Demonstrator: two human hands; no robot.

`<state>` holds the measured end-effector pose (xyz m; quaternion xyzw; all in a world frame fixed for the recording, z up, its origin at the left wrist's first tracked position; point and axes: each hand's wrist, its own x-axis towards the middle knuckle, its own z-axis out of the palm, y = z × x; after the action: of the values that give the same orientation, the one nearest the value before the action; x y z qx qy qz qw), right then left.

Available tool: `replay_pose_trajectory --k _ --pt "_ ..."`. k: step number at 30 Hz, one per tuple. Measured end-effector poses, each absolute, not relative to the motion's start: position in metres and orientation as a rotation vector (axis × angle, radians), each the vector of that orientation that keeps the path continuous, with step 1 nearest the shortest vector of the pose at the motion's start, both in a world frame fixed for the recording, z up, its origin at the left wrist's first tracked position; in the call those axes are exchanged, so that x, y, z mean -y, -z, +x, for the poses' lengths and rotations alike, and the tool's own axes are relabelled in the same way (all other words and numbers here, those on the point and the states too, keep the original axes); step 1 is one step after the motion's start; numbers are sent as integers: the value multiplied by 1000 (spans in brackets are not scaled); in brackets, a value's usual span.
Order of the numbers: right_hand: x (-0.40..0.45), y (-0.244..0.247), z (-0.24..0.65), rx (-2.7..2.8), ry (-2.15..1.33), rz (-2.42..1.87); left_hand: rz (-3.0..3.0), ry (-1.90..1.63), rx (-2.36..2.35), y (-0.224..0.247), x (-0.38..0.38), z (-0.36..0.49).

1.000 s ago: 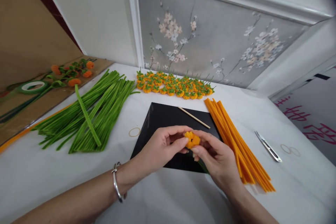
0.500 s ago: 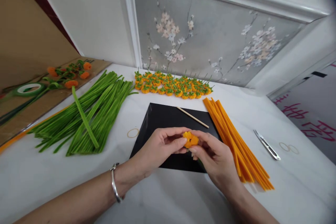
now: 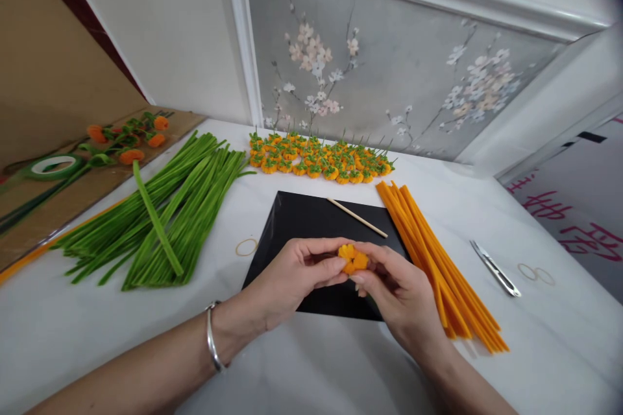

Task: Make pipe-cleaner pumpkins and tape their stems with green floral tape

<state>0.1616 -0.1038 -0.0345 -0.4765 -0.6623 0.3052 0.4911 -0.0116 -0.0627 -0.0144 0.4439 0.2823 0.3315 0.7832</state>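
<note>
A small orange fuzzy flower-like piece (image 3: 353, 259) is pinched between both hands above a black mat (image 3: 335, 303). My left hand (image 3: 298, 277) grips its left side with thumb and fingers. On its right side, the fingertips of my right hand (image 3: 400, 285) are closed on it. What lies beneath the piece is hidden by the fingers. A thin wooden stick (image 3: 357, 217) rests on the upper part of the mat. Orange fuzzy stems (image 3: 438, 266) lie in a bundle to the right of the mat.
Green fuzzy stems (image 3: 180, 220) are spread at the left. Several small orange pieces with green tops (image 3: 316, 159) stand in rows by the wall. Thread snips (image 3: 495, 268) and rubber bands (image 3: 535, 273) lie at the right. Cardboard (image 3: 104, 185) at the far left holds green tape (image 3: 53, 167).
</note>
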Motion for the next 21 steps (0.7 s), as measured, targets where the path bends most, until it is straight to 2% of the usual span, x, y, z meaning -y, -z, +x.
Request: replay_pose_trajectory --k 14,21 --pt "103 33 161 1482 -914 -1101 1001 -710 -693 13 62 -15" --pt "101 32 161 1422 -960 -1072 1636 -879 -739 14 62 -16"
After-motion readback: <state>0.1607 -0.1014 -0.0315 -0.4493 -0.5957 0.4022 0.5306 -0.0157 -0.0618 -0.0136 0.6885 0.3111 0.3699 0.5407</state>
